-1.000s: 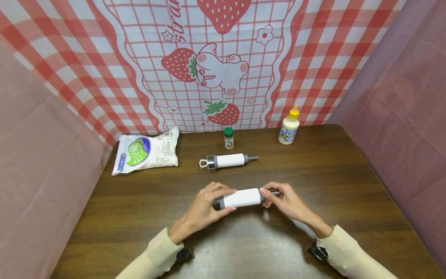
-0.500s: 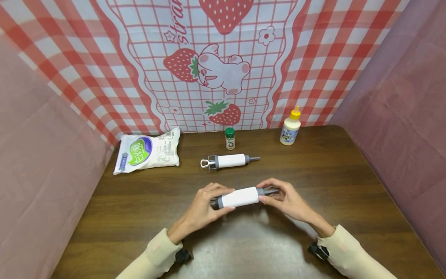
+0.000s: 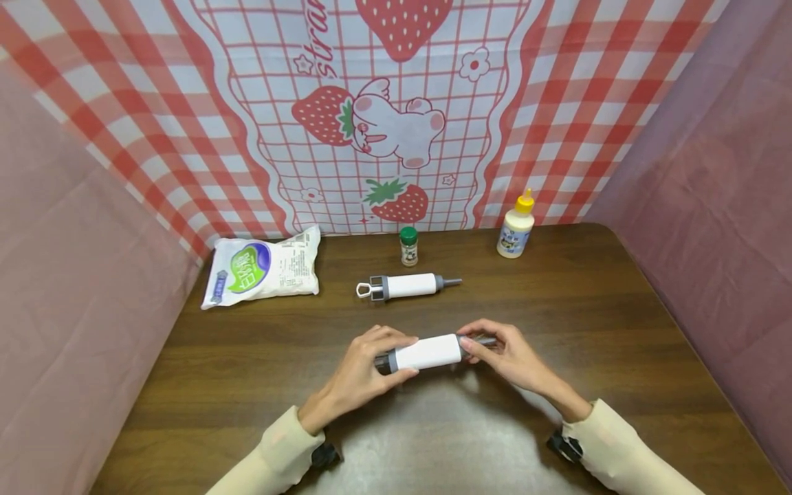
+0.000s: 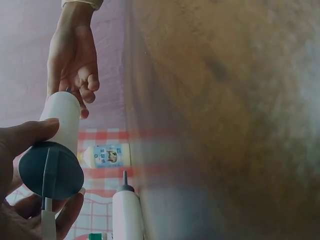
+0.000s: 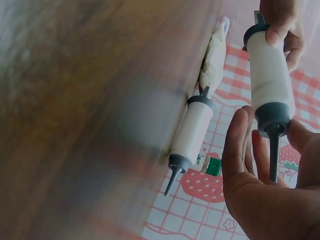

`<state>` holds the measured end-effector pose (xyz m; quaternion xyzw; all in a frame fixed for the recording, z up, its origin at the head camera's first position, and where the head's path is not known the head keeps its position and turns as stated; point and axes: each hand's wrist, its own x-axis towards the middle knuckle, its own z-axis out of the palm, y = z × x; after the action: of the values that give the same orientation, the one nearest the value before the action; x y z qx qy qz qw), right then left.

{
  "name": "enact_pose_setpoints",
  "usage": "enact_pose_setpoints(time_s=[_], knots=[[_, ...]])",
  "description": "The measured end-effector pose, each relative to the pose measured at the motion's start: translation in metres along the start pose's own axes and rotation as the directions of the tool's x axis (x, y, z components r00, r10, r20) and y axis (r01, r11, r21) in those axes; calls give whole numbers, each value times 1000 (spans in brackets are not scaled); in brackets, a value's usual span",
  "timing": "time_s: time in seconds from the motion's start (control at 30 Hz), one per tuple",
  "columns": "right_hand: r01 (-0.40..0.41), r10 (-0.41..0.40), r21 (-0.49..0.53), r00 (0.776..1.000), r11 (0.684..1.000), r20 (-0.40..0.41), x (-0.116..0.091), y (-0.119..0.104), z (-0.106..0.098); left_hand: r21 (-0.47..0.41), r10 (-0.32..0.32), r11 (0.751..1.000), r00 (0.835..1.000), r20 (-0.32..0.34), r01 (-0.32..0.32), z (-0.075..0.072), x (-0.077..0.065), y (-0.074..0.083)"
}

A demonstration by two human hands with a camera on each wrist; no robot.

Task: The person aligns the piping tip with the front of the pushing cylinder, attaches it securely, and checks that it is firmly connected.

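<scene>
A white syringe-like tube (image 3: pixel 428 352) with grey end caps and a thin grey nozzle is held across both hands, just above the table. My left hand (image 3: pixel 365 361) grips its handle end, thumb on one side and fingers on the other. At the nozzle end, my right hand (image 3: pixel 509 357) pinches the grey cap (image 5: pixel 274 116) between thumb and fingers, with the nozzle (image 5: pixel 273 155) pointing in towards the palm. Behind them lies a second, similar syringe (image 3: pixel 411 284) with a white loop handle at its left end.
At the back left lies a plump white bag (image 3: pixel 262 269) with a green and purple label. A small green-lidded jar (image 3: pixel 408 247) stands behind the second syringe. Towards the back right is a yellow-capped squeeze bottle (image 3: pixel 516 227). Patterned cloth hangs behind the brown table (image 3: pixel 581 302).
My right thumb and fingers have shifted round the grey cap, the thumb going lower and then up again. The left hand keeps its grip; the syringe has barely moved.
</scene>
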<state>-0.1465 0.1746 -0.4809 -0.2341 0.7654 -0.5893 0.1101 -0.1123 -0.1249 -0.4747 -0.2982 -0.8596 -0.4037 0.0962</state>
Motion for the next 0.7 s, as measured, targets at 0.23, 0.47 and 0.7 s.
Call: enact_pose_setpoints(time_s=[0.23,0.47,0.7], knots=[[51,-51,-5,998,999,-40,-1,0,2,-6,-4,1000,1000,4,4,2,-2,-3],[69,-69,34,998,997,-16,-4,0,2,-10,-45,999,999,-11,45,3,-2,-5],[70,-70,33,998,997,-8,-3,3,1,-8,-25,1000,1000,-14,25,2,-2,-5]])
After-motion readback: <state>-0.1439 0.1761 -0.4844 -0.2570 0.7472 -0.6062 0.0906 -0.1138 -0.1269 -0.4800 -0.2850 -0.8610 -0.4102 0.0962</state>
